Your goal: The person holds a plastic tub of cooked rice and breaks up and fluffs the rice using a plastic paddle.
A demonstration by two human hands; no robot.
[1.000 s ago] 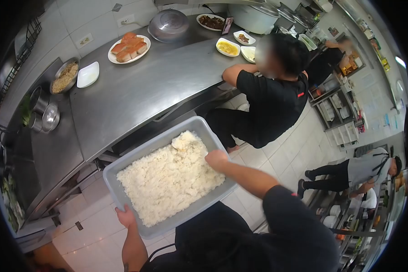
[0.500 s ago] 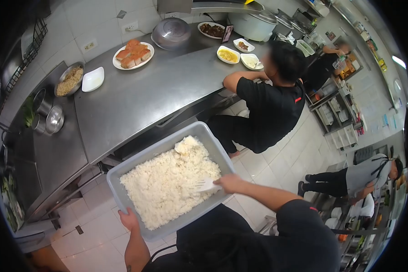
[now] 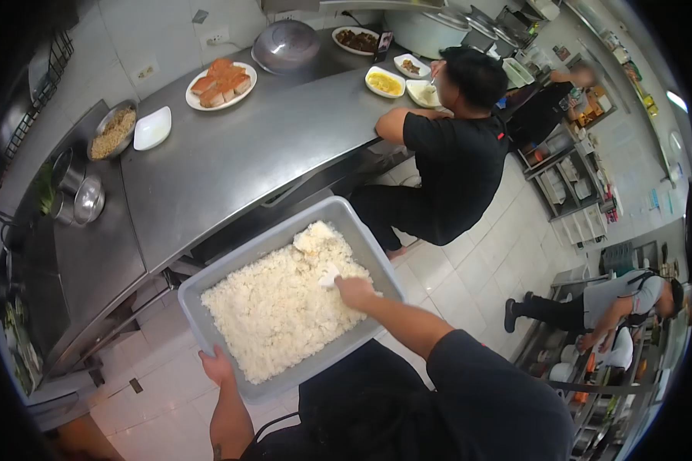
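Note:
A large grey plastic tub (image 3: 284, 384) of cooked white rice (image 3: 273, 311) is held in front of my body, tilted in view. My left hand (image 3: 217, 366) grips its rim at the lower left corner. Over the right part of the rice, my right hand (image 3: 355, 293) is closed round a white slotted spatula (image 3: 329, 276), whose blade touches the rice and is partly hidden. A bigger clump of rice (image 3: 315, 239) stands up near the far corner of the tub.
A steel counter (image 3: 231, 177) runs beyond the tub, with a plate of browned meat slabs (image 3: 221, 81), an empty white dish (image 3: 153, 128) and metal bowls (image 3: 90, 200). A seated person (image 3: 461, 161) eats at its right end. Another person (image 3: 623, 303) bends by shelves at right.
My right hand has moved left and inward from the tub's right rim, bringing the spatula further over the rice. The seated person has raised a hand toward the face.

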